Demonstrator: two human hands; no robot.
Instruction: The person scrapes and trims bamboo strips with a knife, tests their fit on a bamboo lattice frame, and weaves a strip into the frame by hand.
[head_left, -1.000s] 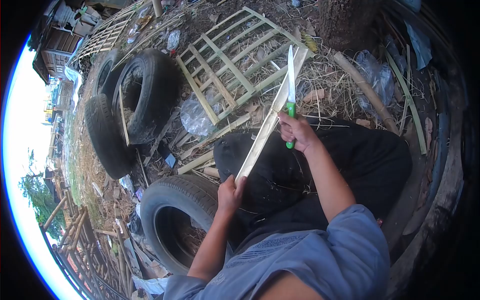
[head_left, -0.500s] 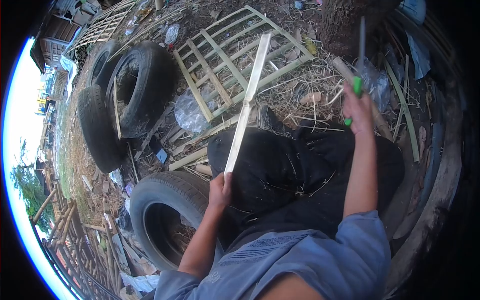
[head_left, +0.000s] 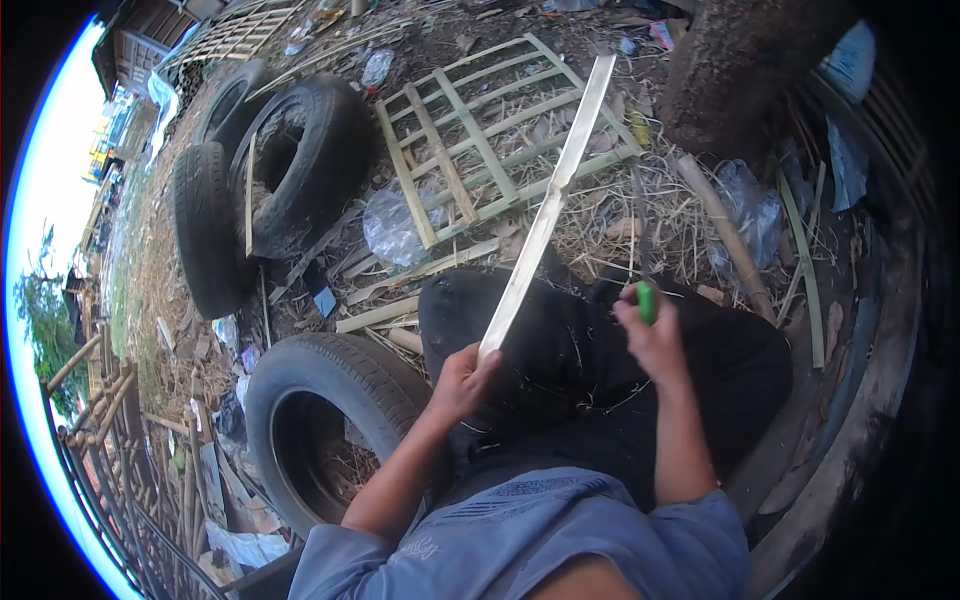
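Note:
My left hand (head_left: 463, 383) grips the lower end of a long, pale split bamboo strip (head_left: 535, 242), which slants up and to the right over my dark-clothed legs. A joint shows partway along the strip. In my right hand (head_left: 652, 335) is a knife, held by its green handle (head_left: 647, 302). Its blade is blurred and hard to make out against the straw. The knife hand is to the right of the strip, apart from it.
Beyond my legs lies a bamboo lattice (head_left: 480, 150). One tyre (head_left: 335, 375) is at the near left; several others (head_left: 310, 160) lie farther back. A tree trunk (head_left: 740, 70) rises at the upper right, near a bamboo pole (head_left: 725, 235) and plastic bags.
Since the earlier frames, my right hand moved off the strip to the right with the knife, then came back left and lower. The strip swung upright, then slanted right again in my left hand.

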